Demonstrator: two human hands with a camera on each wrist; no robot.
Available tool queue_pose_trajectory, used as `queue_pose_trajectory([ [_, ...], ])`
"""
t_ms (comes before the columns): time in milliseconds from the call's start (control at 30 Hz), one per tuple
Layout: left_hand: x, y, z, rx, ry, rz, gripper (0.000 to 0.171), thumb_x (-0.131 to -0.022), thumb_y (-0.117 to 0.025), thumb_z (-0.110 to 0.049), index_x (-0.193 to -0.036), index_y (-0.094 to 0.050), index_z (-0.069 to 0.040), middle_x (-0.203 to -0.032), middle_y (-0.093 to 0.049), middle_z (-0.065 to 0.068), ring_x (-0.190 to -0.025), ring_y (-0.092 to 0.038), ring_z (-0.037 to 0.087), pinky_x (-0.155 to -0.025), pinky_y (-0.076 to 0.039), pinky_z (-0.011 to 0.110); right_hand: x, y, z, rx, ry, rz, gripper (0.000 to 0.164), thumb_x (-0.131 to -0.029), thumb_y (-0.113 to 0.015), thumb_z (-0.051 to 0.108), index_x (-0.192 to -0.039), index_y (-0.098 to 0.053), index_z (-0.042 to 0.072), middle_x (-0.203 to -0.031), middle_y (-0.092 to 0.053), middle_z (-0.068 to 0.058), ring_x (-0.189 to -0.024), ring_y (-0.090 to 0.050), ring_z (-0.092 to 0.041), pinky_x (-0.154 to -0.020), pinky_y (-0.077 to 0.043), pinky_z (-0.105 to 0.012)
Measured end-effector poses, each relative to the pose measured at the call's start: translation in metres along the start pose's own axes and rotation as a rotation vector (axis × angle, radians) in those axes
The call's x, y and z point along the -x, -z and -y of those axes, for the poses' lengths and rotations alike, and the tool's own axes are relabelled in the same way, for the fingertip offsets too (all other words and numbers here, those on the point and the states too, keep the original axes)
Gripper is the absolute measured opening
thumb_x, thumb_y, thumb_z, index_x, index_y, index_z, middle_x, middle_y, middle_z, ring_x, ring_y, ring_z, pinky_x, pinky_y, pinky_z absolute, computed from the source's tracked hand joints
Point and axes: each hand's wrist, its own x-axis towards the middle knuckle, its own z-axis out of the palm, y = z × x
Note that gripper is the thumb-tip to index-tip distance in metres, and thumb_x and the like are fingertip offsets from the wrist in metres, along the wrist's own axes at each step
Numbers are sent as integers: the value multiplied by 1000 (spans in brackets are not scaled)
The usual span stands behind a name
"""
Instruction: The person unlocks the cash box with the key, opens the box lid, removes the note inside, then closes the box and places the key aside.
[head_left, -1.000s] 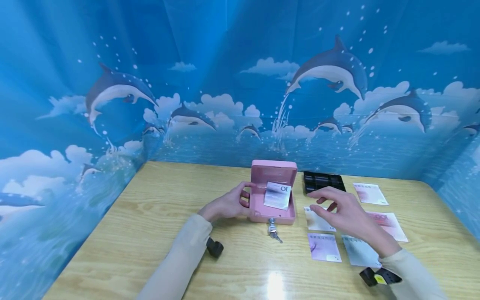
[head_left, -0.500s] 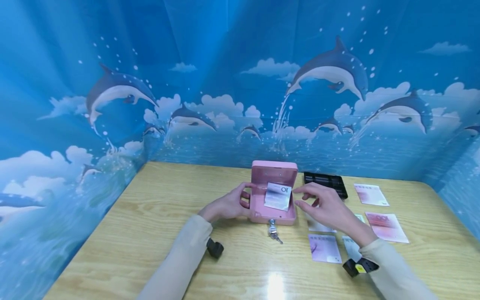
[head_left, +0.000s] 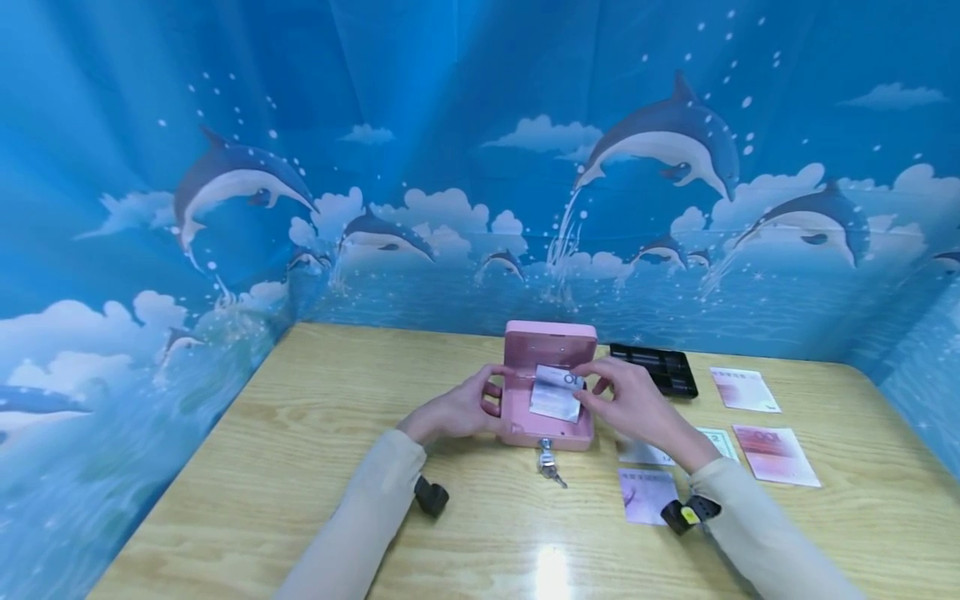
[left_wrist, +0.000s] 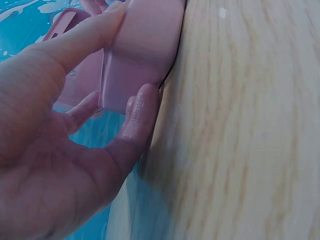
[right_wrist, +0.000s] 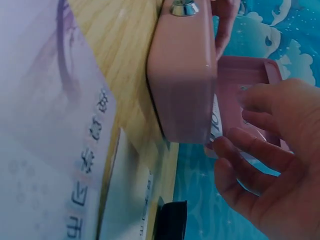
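Note:
A pink cash box [head_left: 512,408] stands on the table with its lid [head_left: 551,331] raised. My left hand [head_left: 461,407] holds the box by its left side; in the left wrist view its thumb and fingers [left_wrist: 140,112] lie along the wall. A banknote marked 10 [head_left: 553,396] lies tilted inside the box. At the note's right edge is my right hand [head_left: 626,400], its bent fingers at the corner. In the right wrist view, a gap shows between its thumb and fingers [right_wrist: 225,175]. A lock with keys [head_left: 549,461] hangs from the box's front.
A black compartment tray [head_left: 671,372] lies right of the box. Several banknotes are spread on the table, among them a red one [head_left: 776,454], a purple one [head_left: 647,496] and a pale one [head_left: 745,389]. A dolphin-print curtain [head_left: 450,167] hangs behind.
My right hand has moved left from above the loose notes to the note in the box, whose surface now looks slightly bent. The left hand has stayed on the box.

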Motion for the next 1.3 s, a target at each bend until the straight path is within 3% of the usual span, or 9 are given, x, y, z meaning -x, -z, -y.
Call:
queue_pose_trajectory([
  [167,-1,0,1,0,-5,1,87,-82,-85,-15,-152,-36,-28,-135,-54,12,-114,-62,23,-101,-54,42,-4,-4,1,46,-34,18,34,-92,-76,19,-124,-72,9,-114,-74,-7,-81,-65,-10,-66,-53,-23],
  [367,-1,-1,0,-4,7,1,87,-82,-86,-18,-152,-35,-31,-135,-53,9,-115,-61,24,-106,-52,46,-9,-10,4,180,-57,26,40,-92,-77,26,-128,-70,12,-116,-74,-6,-82,-65,-12,-66,-55,-27],
  [567,-1,-1,-1,-15,10,-1,87,-82,-86,-19,-152,-35,-31,-135,-53,9,-116,-61,24,-106,-52,47,-13,-14,6,303,-5,23,41,-90,-79,26,-129,-70,13,-122,-74,-9,-79,-65,-13,-62,-53,-28],
  [767,0,0,-1,-4,-6,2,87,-82,-85,-15,-152,-35,-30,-136,-53,10,-115,-61,23,-102,-54,44,-12,-17,6,338,32,22,41,-87,-81,19,-126,-71,10,-114,-73,-10,-75,-62,-13,-59,-51,-27],
  [1033,0,0,0,3,-8,4,88,-82,-85,-14,-152,-34,-30,-135,-53,9,-114,-61,23,-101,-54,43,-5,-17,7,247,71,-17,40,-89,-79,11,-128,-71,13,-122,-72,-10,-84,-67,-17,-66,-56,-32],
  [1167,0,0,0,6,-11,8,89,-82,-84,-13,-153,-34,-29,-135,-53,10,-114,-61,23,-101,-54,42,1,-16,8,124,78,-41,37,-90,-76,5,-126,-73,13,-121,-71,-9,-91,-69,-18,-70,-59,-33],
  [1300,-1,0,1,11,-6,6,89,-81,-84,-12,-153,-34,-28,-135,-53,11,-114,-62,24,-101,-54,42,4,-15,11,-8,83,-63,33,-88,-74,-2,-119,-75,10,-116,-72,-8,-88,-71,-18,-69,-61,-26],
])
